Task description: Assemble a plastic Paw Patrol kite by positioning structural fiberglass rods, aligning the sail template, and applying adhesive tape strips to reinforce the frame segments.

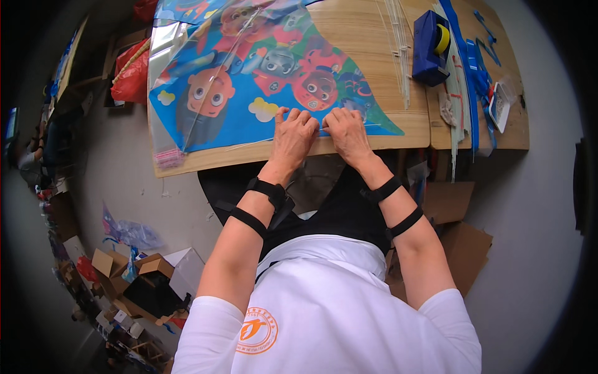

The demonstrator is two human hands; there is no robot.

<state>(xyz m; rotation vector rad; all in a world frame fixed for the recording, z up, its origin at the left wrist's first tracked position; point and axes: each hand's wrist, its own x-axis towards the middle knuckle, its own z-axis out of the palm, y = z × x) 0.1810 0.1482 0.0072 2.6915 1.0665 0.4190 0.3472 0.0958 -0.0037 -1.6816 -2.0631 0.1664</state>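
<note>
Right now both hands are pressing down side by side on the near edge of a blue cartoon-printed kite (pixel 249 87) that is lying flat on the wooden table (pixel 367 43). Fingers of the left hand (pixel 293 134) and right hand (pixel 346 132) are curling onto the kite's edge, seemingly pinching a thin white rod (pixel 261 142), though the grip is hard to make out. A blue tape dispenser (pixel 431 47) is sitting well apart at the right.

blue tape dispenser (pixel 431 47), red bag (pixel 132 78), cardboard boxes (pixel 149 274)
</note>
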